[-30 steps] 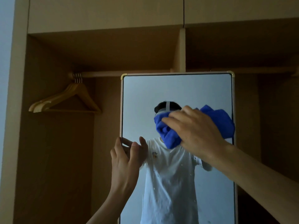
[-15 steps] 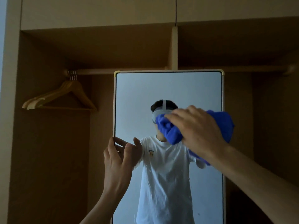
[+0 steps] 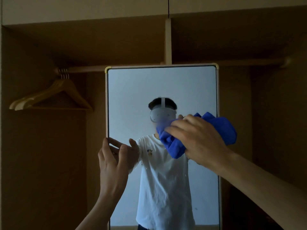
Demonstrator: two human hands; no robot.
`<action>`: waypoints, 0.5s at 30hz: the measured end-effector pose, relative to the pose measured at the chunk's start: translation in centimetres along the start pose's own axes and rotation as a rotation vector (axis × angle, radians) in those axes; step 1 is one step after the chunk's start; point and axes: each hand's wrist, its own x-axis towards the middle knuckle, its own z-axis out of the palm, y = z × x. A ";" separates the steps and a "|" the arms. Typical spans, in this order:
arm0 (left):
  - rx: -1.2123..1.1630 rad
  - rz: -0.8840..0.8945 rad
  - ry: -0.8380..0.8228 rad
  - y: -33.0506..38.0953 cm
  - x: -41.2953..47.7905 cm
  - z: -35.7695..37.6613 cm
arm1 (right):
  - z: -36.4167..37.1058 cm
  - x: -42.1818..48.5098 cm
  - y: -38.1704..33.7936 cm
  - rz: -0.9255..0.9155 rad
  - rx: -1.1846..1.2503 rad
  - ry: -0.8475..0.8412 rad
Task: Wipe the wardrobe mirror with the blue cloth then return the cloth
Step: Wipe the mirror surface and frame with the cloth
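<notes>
Mid-wipe I'd say: right hand [image 3: 199, 140] gripped cloth [image 3: 221, 128] against mirror [image 3: 166, 87], left hand [image 3: 113, 161] held its edge, return not done yet.

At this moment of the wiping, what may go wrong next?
1. The right hand presses the blue cloth near the right edge of the mirror, while the left hand holds only its left edge; the mirror might swing or tilt.
2. The left thumb seems to touch the glass and may leave prints.
</notes>
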 end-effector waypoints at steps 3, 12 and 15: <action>-0.002 -0.002 0.011 0.3 -0.1 0.0 | 1.3 -2.3 -1.5 -0.038 -0.009 -0.033; 0.032 -0.020 -0.008 0.2 0.0 -0.7 | -2.1 0.1 1.6 0.120 -0.068 0.127; 0.044 -0.021 -0.017 -0.4 0.0 -0.6 | -4.0 1.6 4.0 0.178 -0.116 0.156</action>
